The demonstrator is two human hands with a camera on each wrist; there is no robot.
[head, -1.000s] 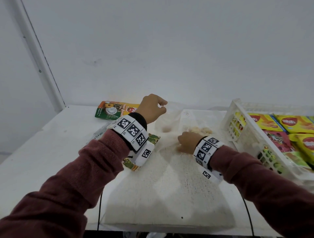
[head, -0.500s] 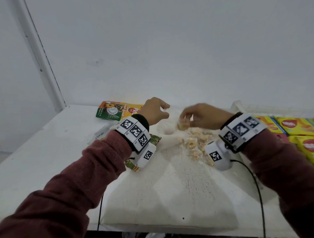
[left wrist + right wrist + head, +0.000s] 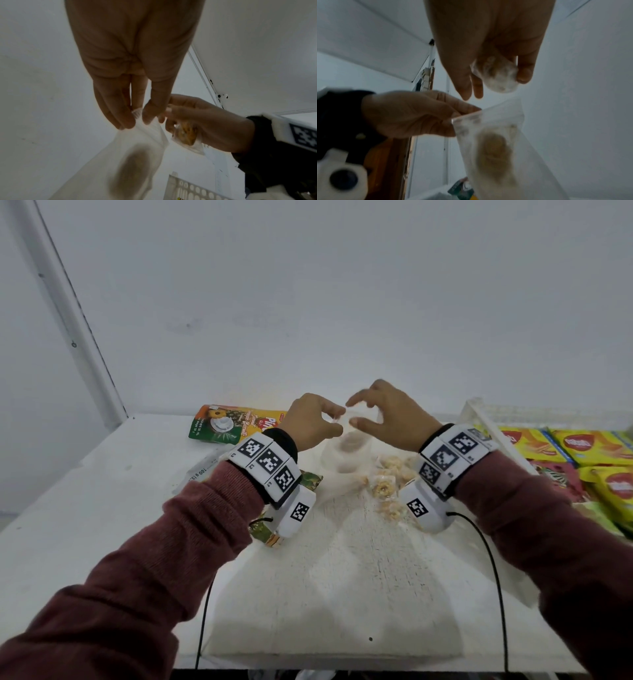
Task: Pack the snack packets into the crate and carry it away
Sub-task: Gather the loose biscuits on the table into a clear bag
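The white table (image 3: 102, 542) runs back to a white wall, and its near part lies bare under the two sleeves, with the front edge low in the head view. The white crate (image 3: 479, 419) stands at the right edge of the table, holding yellow and red snack packets (image 3: 582, 446). Both hands are raised above the middle of the table, close together near the wall. The left hand (image 3: 310, 422) pinches the top edge of a clear plastic bag (image 3: 346, 453) between thumb and fingertips, so the bag hangs open below it with a brownish lump inside. The right hand (image 3: 390, 419) is just beside the bag's mouth, fingers curled round a small clear-wrapped snack packet (image 3: 186, 133) held in the palm. Below the hands more small snack packets (image 3: 387, 487) lie loose on the table between the bag and the right wrist. An orange and green pouch (image 3: 236, 422) lies flat by the wall, left of the hands, and another printed packet (image 3: 267, 529) lies under the left wrist. Black cables trail from both wrist bands toward the table's front edge.
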